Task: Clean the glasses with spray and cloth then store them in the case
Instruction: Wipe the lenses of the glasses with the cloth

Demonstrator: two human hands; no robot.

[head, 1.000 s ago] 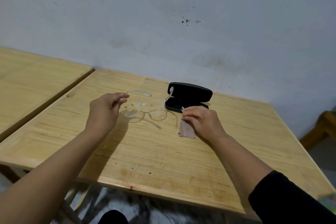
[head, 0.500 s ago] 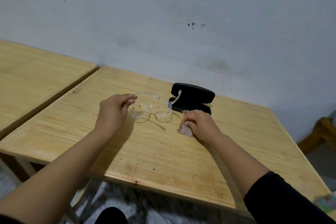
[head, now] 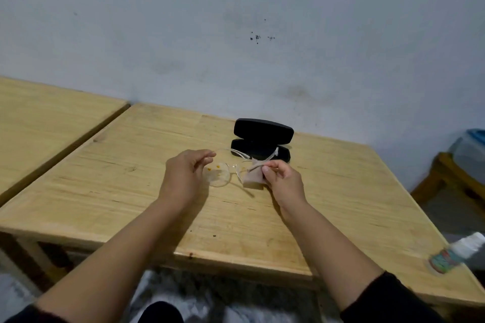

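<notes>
Left hand (head: pixel 186 175): fingers curled, thumb and forefinger pinching the left temple end of the glasses (head: pixel 227 171), holding the frame just above the desk (head: pixel 126 191), roughly mid-surface and nearer the far edge than the near one.

Right hand (head: pixel 282 178): fingers curled round the cloth (head: pixel 254 175), pinching it against the right lens of the glasses (the lens itself is mostly covered, so how much cloth wraps behind it cannot be told).

Glasses: clear frame, temples unfolded and pointing toward the far edge; the left lens is uncovered and bears several small orange-yellow specks. A faint shadow falls on the wood below.

Cloth: small, greyish-pink, bunched at the top under the fingers, its lower part hanging flat.

Case (head: pixel 262 142): black, hard-shelled, standing open on the desk just beyond the glasses, near the far edge; lid raised behind the base. The right temple tip overlaps the case base in the view (touching or not, cannot tell).

Spray bottle (head: pixel 455 253): lying on its side at the near right corner of the desk, white cap end pointing right, coloured label toward the desk middle; well apart from both hands, blurred.

Second wooden table (head: pixel 47 115): to the left, separated by a narrow gap.

Wall (head: pixel 236 34): pale grey, with a few dark marks.

Sleeves: dark, pushed up both forearms.
</notes>
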